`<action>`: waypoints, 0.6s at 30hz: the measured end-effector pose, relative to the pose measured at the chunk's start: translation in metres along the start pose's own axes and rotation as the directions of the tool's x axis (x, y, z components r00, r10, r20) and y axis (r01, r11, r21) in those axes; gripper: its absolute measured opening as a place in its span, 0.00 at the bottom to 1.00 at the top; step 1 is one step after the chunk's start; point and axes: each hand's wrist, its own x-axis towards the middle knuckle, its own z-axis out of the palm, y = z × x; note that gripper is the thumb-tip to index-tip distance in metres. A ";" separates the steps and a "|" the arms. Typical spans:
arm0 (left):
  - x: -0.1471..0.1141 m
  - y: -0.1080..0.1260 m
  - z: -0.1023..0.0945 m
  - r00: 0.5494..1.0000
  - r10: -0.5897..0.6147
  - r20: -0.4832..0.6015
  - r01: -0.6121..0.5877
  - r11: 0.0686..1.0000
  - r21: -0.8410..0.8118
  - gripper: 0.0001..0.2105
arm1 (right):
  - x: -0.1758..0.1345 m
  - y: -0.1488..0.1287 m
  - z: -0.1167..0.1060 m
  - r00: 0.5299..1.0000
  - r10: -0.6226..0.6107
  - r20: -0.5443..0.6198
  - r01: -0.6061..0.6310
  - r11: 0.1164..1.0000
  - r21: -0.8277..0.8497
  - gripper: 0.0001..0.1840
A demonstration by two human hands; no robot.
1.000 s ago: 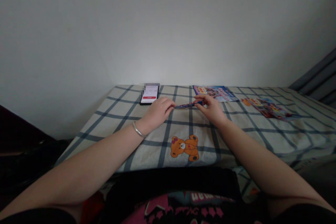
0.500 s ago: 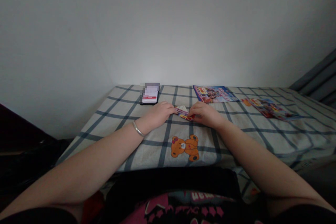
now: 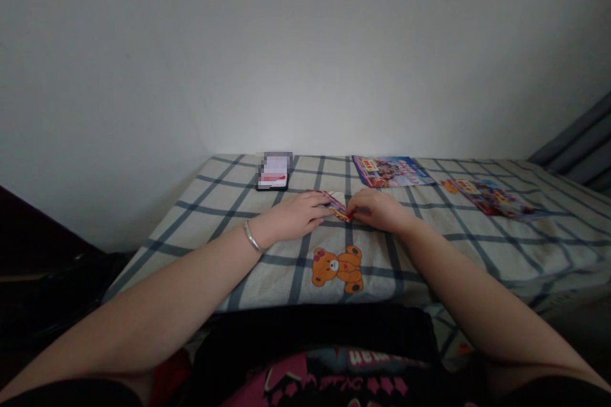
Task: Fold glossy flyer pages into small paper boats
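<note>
1. Right hand (image 3: 375, 208): fingers curled in, tips and thumb closed on the right end of the folded paper (image 3: 340, 208). Knuckles up, palm down.
2. Left hand (image 3: 301, 213): fingers loosely spread, tips on the paper's left end. Can't tell if it's pinching or just pressing.
3. Paper: low over the cloth between both hands, slanting from far left to near right. Printed band on the near side, pale part on the far side. Exact fold hidden by fingers.
4. Step looks like creasing. I'd anchor with the left, line up the edges, then run a right fingertip firmly along the fold. Light grip; thin stock likely buckles if the hands push together.
5. Arms: both reach in from the near side, angled inward, wrists low. Silver bangle (image 3: 252, 236) on left wrist, clear of the paper.
6. Beyond: bear print (image 3: 337, 268) on the near checked cloth (image 3: 281, 261); phone (image 3: 274, 172) far left; one leaflet (image 3: 394, 172) far right, another (image 3: 496, 198) further right.
</note>
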 end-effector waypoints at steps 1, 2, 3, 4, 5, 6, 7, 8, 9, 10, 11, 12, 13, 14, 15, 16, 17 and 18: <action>0.000 0.000 0.001 1.000 -0.007 0.002 0.007 1.000 0.019 0.16 | 0.001 -0.001 0.001 1.000 -0.019 -0.006 0.019 0.999 0.029 0.07; 0.000 0.000 0.002 1.000 -0.019 0.006 0.019 0.999 0.038 0.17 | 0.001 -0.001 0.001 0.999 -0.038 -0.012 0.038 0.998 0.056 0.05; -0.001 0.000 0.003 0.999 -0.033 0.011 0.032 0.998 0.055 0.17 | 0.002 -0.002 0.002 0.998 -0.054 -0.017 0.056 0.996 0.076 0.05; -0.001 0.000 0.004 0.999 -0.048 0.016 0.047 0.997 0.067 0.17 | 0.003 -0.003 0.003 0.997 -0.068 -0.022 0.069 0.994 0.083 0.04; -0.001 0.000 0.004 0.998 -0.063 0.020 0.061 0.995 0.074 0.18 | 0.003 -0.004 0.004 0.997 -0.078 -0.024 0.080 0.994 0.079 0.04; -0.001 0.000 0.003 0.997 -0.076 0.024 0.074 0.994 0.075 0.18 | 0.004 -0.004 0.005 0.996 -0.085 -0.027 0.086 0.994 0.066 0.04; -0.001 0.000 0.003 0.996 -0.084 0.028 0.081 0.994 0.068 0.18 | 0.004 -0.005 0.005 0.996 -0.088 -0.031 0.089 0.995 0.051 0.04; -0.001 0.000 0.002 0.996 -0.082 0.033 0.080 0.995 0.054 0.17 | 0.004 -0.005 0.005 0.995 -0.090 -0.034 0.091 0.995 0.037 0.04; -0.001 0.000 0.001 0.997 -0.071 0.039 0.070 0.997 0.034 0.17 | 0.004 -0.005 0.005 0.995 -0.092 -0.034 0.093 0.995 0.025 0.04; -0.001 0.000 -0.001 0.997 -0.052 0.048 0.052 0.999 0.009 0.17 | 0.004 -0.005 0.004 0.995 -0.094 -0.036 0.095 0.995 0.015 0.04; -0.001 0.000 -0.002 0.998 -0.029 0.057 0.030 0.999 -0.017 0.17 | 0.003 -0.005 0.004 0.994 -0.097 -0.039 0.098 0.995 0.011 0.05; -0.001 0.001 -0.004 0.998 -0.004 0.066 0.007 0.999 -0.041 0.17 | 0.003 -0.005 0.003 0.994 -0.102 -0.042 0.102 0.995 0.010 0.05; -0.001 0.001 -0.005 0.997 0.018 0.073 -0.014 0.998 -0.060 0.17 | 0.002 -0.004 0.002 0.993 -0.109 -0.043 0.109 0.994 0.011 0.05; -0.001 0.001 -0.006 0.996 0.036 0.078 -0.031 0.997 -0.076 0.17 | 0.002 -0.004 0.002 0.992 -0.117 -0.043 0.117 0.993 0.012 0.06; -0.001 0.001 -0.007 0.995 0.052 0.084 -0.045 0.995 -0.087 0.18 | 0.001 -0.004 0.002 0.991 -0.124 -0.042 0.125 0.992 0.013 0.06; -0.001 0.002 -0.008 0.994 0.063 0.090 -0.054 0.994 -0.095 0.18 | 0.001 -0.004 0.001 0.991 -0.130 -0.039 0.130 0.991 0.014 0.07; -0.001 0.002 -0.009 0.993 0.070 0.096 -0.060 0.993 -0.101 0.18 | 0.000 -0.004 0.001 0.991 -0.133 -0.035 0.133 0.991 0.016 0.07; -0.001 0.002 -0.010 0.992 0.075 0.104 -0.064 0.993 -0.104 0.19 | 0.000 -0.004 0.001 0.991 -0.132 -0.032 0.132 0.991 0.019 0.08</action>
